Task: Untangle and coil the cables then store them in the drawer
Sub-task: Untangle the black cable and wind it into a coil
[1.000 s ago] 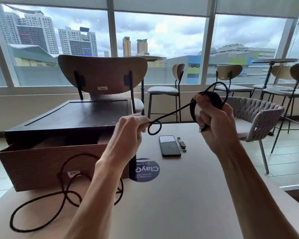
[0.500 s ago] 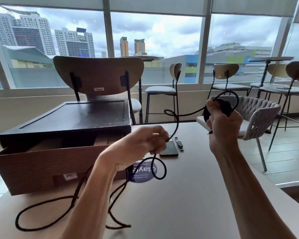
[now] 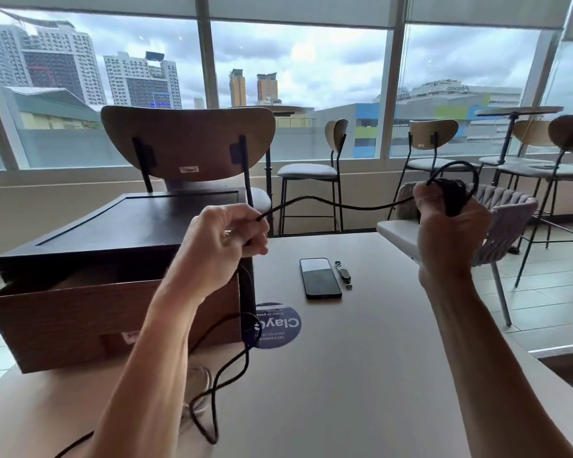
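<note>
The left hand (image 3: pixel 222 246) has its fingers curled and pinches a thin black round cable (image 3: pixel 344 204) between thumb and fingertips. The right hand (image 3: pixel 447 233) is clenched in a fist around a tight bundle of the same cable's coiled turns, and 1 loop arches free above its knuckles. Between the 2 hands the cable hangs in the air as a shallow, wavy line. Below the left hand it drops past the forearm, crosses over itself in a narrow twisted loop, and lies on the smooth tan worktop (image 3: pixel 361 375) beside that forearm.

Just behind and under the left hand, a brown wood-grain drawer (image 3: pixel 80 319) juts open from a dark rectangular cabinet (image 3: pixel 129 223) with a flat, recessed top. What the drawer holds is hidden. Between the hands and lower, a glossy black slab phone (image 3: pixel 320 277) lies flat, with a small metal link watch (image 3: pixel 343 274) just beside it. A round dark-blue sticker (image 3: pixel 278 325) sits at the cabinet's corner. Beyond the left hand stands a curved wooden chair back (image 3: pixel 189 143). Behind the right hand is a grey woven-strap chair (image 3: pixel 510 219).
</note>
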`<state>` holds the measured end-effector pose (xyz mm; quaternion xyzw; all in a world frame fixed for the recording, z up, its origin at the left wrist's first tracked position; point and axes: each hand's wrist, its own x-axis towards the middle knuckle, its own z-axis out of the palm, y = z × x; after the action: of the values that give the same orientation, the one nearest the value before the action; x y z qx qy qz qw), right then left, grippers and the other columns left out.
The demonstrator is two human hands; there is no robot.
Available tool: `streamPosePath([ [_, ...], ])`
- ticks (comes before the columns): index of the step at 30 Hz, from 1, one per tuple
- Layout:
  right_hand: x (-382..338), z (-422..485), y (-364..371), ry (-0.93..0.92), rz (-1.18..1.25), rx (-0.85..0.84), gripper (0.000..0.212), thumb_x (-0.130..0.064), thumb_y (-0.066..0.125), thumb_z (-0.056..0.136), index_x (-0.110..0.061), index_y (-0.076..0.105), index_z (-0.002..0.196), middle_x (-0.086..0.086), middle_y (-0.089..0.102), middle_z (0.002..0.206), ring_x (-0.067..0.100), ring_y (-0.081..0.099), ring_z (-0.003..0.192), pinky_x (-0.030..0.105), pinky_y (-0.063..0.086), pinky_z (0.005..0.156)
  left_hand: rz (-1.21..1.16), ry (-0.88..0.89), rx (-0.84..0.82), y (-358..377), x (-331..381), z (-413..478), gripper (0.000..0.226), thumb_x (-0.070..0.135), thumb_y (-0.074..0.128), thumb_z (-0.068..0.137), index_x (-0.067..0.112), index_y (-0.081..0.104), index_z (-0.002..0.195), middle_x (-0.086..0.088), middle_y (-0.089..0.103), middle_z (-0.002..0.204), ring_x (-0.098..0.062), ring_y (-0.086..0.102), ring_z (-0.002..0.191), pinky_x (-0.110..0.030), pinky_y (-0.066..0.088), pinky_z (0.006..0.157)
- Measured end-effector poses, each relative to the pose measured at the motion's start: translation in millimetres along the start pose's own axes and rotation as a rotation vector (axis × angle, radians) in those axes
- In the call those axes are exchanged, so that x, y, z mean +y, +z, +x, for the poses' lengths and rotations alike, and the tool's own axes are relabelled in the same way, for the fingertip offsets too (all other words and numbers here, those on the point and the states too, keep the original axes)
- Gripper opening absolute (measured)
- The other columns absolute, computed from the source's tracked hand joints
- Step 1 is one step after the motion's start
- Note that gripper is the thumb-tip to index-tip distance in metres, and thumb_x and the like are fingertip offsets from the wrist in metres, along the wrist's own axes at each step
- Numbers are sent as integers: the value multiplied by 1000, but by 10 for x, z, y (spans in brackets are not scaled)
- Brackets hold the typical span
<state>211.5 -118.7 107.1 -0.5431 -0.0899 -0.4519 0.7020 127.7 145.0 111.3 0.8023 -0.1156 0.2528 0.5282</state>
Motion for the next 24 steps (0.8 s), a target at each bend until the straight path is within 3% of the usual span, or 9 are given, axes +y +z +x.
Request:
streamPosePath([
  [2,-5,23,-23,-3,-1,16,28,-14,73,83,-25,62,60,-21,52,51,1,44,58,24,39,59,107,10,-15,-87,-34,-12,22,3,55,100,10,73,89,-4,72,75,-16,74,77,-25,61,72],
  [4,-6,2,-7,-9,-6,15,27,-14,73,84,-23,62,61,-18,53,54,4,45,60,25,39,59,299,55,-11,-108,-21,-29,24,7,54,101,16,72,88,2,70,69,-5,70,69,-25,60,65],
  [6,-10,-27,21,-18,-9,-6,25,-15,73,84,-22,63,62,-12,53,58,8,46,62,27,39,60,427,106,-18,-97,15,-30,26,10,53,102,23,68,85,5,65,64,-5,61,60,-26,55,59],
  [10,-27,-63,73,22,17,-149,27,-19,72,84,-27,64,59,-16,49,53,11,40,57,28,35,56,359,60,-97,-36,26,1,20,12,45,105,26,56,95,8,51,63,-4,41,49,-21,38,51],
  [12,-42,-100,107,34,6,-222,28,-20,73,85,-24,63,59,-12,45,52,12,35,55,29,31,54,319,33,-152,26,10,-6,14,15,46,105,27,53,102,8,52,67,-2,43,50,-18,36,52],
  [15,-79,-192,168,-13,-88,-325,23,-15,73,86,-11,66,65,-2,48,58,11,38,57,26,33,55,408,57,-179,125,-38,-28,11,18,58,100,27,59,95,9,65,73,-3,58,65,-22,46,65],
  [19,-70,-285,223,-55,-212,-501,35,-9,73,86,-9,54,57,-16,40,49,3,32,50,18,30,50,279,-16,-216,202,-124,-36,15,9,69,93,23,65,96,4,71,82,-10,69,73,-28,57,72],
  [21,-24,-280,216,-65,-228,-508,32,-8,73,85,0,55,60,-11,41,51,5,32,52,19,30,49,272,-17,-145,207,-171,-34,15,9,72,90,21,67,98,4,71,82,-8,71,72,-26,57,72],
  [24,-3,-237,173,7,-222,-440,26,-11,76,84,4,62,67,-2,46,56,8,37,55,21,33,52,443,15,69,142,-268,-11,12,11,71,90,19,71,99,8,72,82,-3,68,69,-18,55,71],
])
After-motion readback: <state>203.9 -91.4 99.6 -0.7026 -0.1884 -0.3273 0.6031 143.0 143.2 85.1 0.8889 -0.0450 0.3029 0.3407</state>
